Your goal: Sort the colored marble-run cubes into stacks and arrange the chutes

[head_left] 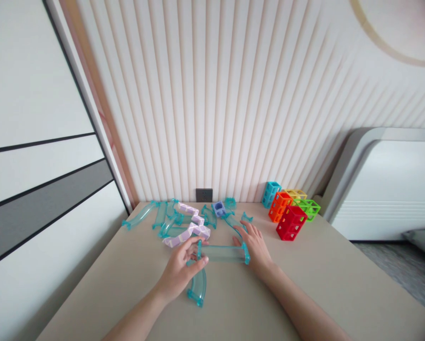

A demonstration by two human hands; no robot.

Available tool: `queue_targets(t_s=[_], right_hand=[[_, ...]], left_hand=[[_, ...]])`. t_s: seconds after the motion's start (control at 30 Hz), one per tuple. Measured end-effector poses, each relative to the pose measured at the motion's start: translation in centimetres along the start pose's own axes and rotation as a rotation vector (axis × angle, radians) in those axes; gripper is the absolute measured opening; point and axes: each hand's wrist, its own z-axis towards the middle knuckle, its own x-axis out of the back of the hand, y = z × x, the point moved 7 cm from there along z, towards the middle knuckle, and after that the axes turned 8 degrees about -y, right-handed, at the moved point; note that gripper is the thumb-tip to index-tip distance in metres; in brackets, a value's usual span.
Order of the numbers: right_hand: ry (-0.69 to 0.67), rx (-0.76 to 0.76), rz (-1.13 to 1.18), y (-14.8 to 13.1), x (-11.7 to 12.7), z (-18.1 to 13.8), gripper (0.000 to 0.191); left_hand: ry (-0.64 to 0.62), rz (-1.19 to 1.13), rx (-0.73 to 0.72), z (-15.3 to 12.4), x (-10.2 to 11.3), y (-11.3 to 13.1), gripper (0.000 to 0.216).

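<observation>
My left hand [185, 260] is closed on the left end of a straight, see-through teal track piece [222, 254], which lies crosswise in front of me. A curved teal track piece [198, 284] rests on the table below that hand, partly hidden by it. At the straight piece's right end is my right hand [255, 244], its fingers stretched forward and apart. Between its thumb and forefinger runs a longer teal track piece [231, 220]; whether they touch it I cannot tell.
Several teal track pieces [141, 215] lie at the back left, with a lilac folding snake toy [184, 237] among them. A small blue-violet cube [219, 209] sits near the wall socket [204, 194]. Coloured lattice blocks, including a red one [291, 222], stand at the right.
</observation>
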Motion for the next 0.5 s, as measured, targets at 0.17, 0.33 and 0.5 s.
queue_targets(t_s=[0.17,0.33,0.5], right_hand=[[0.118,0.062,0.024,-0.4,0.2,0.1,0.025],[0.234,0.135,0.103,-1.2,1.2,-0.1,0.023],[0.230,0.173,0.198,-1.8,2.1,-0.3,0.025]], left_hand=[[-0.040,0.007,0.031,-0.1,-0.6,0.3,0.044],[-0.048,0.007,0.038,-0.1,-0.8,0.6,0.044],[0.019,-0.007,-0.005,0.0,0.1,0.7,0.045]])
